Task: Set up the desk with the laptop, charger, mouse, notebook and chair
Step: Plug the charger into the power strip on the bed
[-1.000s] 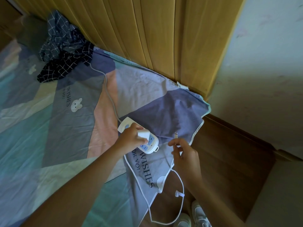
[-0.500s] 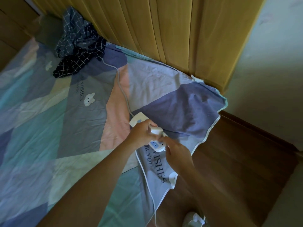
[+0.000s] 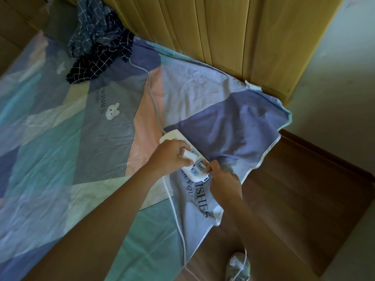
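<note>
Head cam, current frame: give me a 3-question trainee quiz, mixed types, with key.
1. True or false: the power strip lies on the bedsheet.
2. What does the left hand grip? A) a white plug block B) the checked cloth C) a mouse
3. Fill in: the right hand works at the strip's end nearer the ____ of the bed.

Key: 1 true; 2 A; 3 edge.

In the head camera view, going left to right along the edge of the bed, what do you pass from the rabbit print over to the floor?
Rabbit print → left hand gripping the white charger plug → power strip → right hand → wooden floor.
</note>
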`<state>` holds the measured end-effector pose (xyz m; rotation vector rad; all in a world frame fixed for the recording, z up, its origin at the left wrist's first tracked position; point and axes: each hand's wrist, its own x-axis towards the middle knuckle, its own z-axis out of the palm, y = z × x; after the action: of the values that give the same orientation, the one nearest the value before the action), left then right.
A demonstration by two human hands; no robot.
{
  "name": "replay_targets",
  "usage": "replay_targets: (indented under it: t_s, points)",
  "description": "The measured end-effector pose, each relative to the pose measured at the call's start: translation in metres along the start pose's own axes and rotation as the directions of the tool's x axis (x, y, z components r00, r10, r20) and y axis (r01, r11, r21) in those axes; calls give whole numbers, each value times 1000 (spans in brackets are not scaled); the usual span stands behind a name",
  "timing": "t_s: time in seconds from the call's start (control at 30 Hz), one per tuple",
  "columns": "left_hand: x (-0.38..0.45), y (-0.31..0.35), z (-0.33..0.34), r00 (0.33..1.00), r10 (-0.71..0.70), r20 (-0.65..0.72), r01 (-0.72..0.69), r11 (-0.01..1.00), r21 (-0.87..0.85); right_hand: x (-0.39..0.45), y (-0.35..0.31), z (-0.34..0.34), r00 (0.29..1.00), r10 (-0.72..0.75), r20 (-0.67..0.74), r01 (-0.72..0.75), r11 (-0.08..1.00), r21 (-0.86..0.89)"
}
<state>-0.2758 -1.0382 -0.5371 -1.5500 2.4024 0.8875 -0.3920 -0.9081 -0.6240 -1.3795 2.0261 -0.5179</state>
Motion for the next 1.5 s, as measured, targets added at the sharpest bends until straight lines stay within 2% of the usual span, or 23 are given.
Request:
replay_targets:
  t_s: [0.2, 0.43, 0.63, 0.8, 1.07, 1.2, 1.33, 1.5]
  points:
    - [-3, -19, 7, 999, -10, 54, 16, 993, -115, 1, 3, 1, 999, -35, -3, 35, 999, 34]
    - [8, -25, 1, 988, -7, 154, 21, 996, -90, 1, 3, 2, 998, -65, 11, 65, 998, 16]
    - [5, -34, -1, 981, -13, 194, 43, 987, -153, -3, -2, -2, 997, -79, 17, 79, 997, -7]
    - [0, -34, 2, 982, -13, 189, 38, 991, -132, -3, -3, -1, 997, -81, 12, 81, 997, -11]
    - [-18, -29, 16, 993, -83, 87, 83, 997, 1, -6, -8, 2, 996, -77, 33, 77, 997, -16]
    - [-23, -16, 21, 998, -40, 54, 31, 988, 151, -7, -10, 6, 998, -50, 44, 49, 998, 29]
    - [-25, -6, 38, 999, 25, 21, -31, 938, 347, -8, -12, 8, 999, -17, 48, 13, 996, 90]
    - [-27, -4, 54, 999, 4, -36, 10, 920, 391, -9, -14, 5, 999, 10, 39, -15, 991, 132]
